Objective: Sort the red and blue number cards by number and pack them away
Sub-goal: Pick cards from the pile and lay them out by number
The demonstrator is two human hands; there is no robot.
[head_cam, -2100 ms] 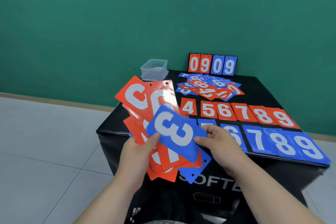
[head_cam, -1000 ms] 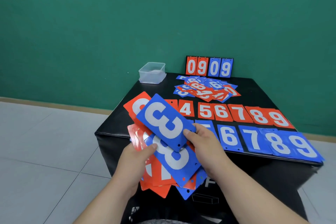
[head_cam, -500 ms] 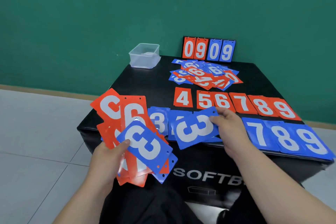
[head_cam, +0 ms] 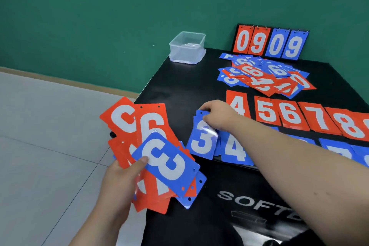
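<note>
While the right hand (head_cam: 217, 115) pinches the top edge of the blue 3 card (head_cam: 201, 143) on the black box (head_cam: 179, 86), its forearm crossing the neighbouring blue 4 card (head_cam: 233, 153), the left hand (head_cam: 119, 181) grips a fanned card stack (head_cam: 151, 124).

light: bright, even | glare: laminated cards | edges: wide-angle bowing | slight softness

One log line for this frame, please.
left grip: holds card fan, uppermost blue 3 | right grip: pinches top edge of tabled blue 3 card beside blue 4 | unsorted heap: lies behind red row
</note>
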